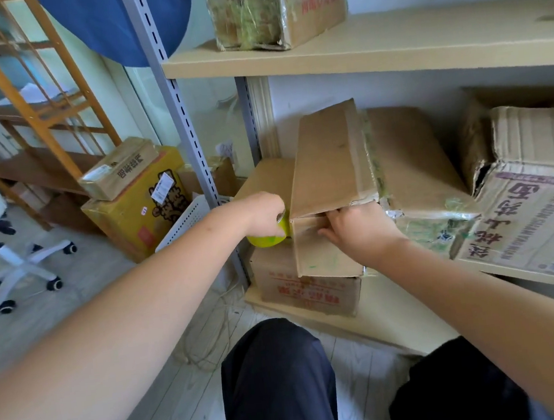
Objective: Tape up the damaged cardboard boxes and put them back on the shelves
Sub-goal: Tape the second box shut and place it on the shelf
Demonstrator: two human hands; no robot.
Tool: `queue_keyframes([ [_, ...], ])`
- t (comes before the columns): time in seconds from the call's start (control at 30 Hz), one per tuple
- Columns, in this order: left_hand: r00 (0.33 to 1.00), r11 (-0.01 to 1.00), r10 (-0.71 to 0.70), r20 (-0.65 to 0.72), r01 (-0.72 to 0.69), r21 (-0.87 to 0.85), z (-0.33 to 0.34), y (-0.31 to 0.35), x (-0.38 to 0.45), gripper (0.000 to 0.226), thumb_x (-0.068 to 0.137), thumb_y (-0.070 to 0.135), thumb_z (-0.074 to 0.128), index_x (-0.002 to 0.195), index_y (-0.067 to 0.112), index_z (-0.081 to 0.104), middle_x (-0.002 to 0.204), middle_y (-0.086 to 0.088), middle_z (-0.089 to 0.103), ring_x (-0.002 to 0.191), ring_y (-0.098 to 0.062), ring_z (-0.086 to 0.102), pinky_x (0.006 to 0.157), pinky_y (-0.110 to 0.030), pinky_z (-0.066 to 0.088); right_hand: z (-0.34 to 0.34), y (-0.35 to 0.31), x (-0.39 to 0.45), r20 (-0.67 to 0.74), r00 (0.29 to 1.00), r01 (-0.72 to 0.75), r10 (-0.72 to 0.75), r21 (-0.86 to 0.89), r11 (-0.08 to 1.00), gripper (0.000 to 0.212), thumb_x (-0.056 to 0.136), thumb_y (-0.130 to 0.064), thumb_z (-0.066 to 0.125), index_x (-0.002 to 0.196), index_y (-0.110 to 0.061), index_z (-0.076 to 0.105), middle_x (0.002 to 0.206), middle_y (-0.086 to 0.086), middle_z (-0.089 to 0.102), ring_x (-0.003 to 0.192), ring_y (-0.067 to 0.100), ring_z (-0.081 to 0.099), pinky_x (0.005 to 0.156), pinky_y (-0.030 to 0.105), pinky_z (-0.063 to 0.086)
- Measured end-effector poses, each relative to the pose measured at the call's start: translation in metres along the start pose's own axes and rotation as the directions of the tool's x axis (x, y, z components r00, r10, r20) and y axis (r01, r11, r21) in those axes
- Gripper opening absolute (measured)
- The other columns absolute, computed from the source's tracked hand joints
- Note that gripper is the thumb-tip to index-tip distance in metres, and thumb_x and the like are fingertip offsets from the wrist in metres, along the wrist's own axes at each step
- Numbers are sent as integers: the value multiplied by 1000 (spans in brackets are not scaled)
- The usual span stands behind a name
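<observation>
Cardboard box (329, 170), plain brown and long, sits at the centre of the frame on the lower shelf (417, 318), propped on a printed carton (308, 292). Its near flap gapes, so sealing looks barely begun. The left hand (265, 212) curls its fingers round a yellow-green tape roll (266, 238) touching the box's left corner. The right hand (356, 229) presses the end face, fingertips tucked at the flap's edge. At the right of the frame, a torn box (515, 147) seems untaped. On the upper shelf (388, 47) one wrapped box (278, 4) appears finished.
</observation>
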State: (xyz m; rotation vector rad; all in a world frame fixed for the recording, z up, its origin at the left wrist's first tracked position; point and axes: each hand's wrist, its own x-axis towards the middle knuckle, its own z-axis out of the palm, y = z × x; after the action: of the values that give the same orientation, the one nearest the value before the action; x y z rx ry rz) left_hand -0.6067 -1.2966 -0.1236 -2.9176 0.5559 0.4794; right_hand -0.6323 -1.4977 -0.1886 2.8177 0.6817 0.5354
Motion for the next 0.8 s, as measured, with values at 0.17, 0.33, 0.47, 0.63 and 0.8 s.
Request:
queue_keyframes([
  [0.17, 994, 988, -113, -11, 111, -108, 5, 12, -12, 33, 94, 26, 59, 68, 11, 45, 65, -4, 41, 60, -24, 38, 55, -31, 29, -34, 18, -29, 42, 997, -73, 71, 48, 996, 36, 102, -46, 36, 94, -21, 62, 85, -2, 67, 81, 23, 64, 68, 32, 43],
  [0.33, 979, 978, -178, -100, 188, 92, -36, 50, -29, 25, 96, 23, 55, 76, 8, 54, 74, -2, 50, 63, -20, 50, 51, -28, 37, -87, 60, -53, -92, 967, -234, 237, 45, 971, 47, 103, -41, 33, 67, -20, 55, 58, -3, 52, 53, 22, 53, 46, 27, 34],
  [0.47, 946, 990, -64, -317, 100, 100, -89, 101, -29, 23, 99, 31, 48, 92, 12, 59, 87, -3, 59, 81, -28, 61, 64, -33, 47, -132, 106, -68, -297, 906, -282, 301, 104, 954, 39, 103, -34, 41, 77, -18, 66, 71, -3, 59, 61, 18, 56, 50, 30, 47],
  [0.63, 785, 970, 118, -608, -222, -99, -141, 170, -16, 21, 97, 32, 48, 98, 20, 65, 98, 2, 58, 87, -21, 60, 78, -39, 54, -177, 196, -75, -470, 734, -479, 490, 153, 864, 10, 96, -14, 58, 90, -10, 65, 88, 3, 57, 72, 25, 58, 51, 31, 45],
  [0.8, 633, 925, 153, -759, -362, -116, -173, 224, 6, 21, 94, 25, 50, 106, 21, 66, 106, 3, 58, 102, -20, 55, 86, -37, 51, -197, 279, -70, -181, 644, -700, 743, 253, 668, 27, 95, 1, 51, 115, -6, 68, 118, 11, 61, 105, 30, 61, 80, 32, 50],
])
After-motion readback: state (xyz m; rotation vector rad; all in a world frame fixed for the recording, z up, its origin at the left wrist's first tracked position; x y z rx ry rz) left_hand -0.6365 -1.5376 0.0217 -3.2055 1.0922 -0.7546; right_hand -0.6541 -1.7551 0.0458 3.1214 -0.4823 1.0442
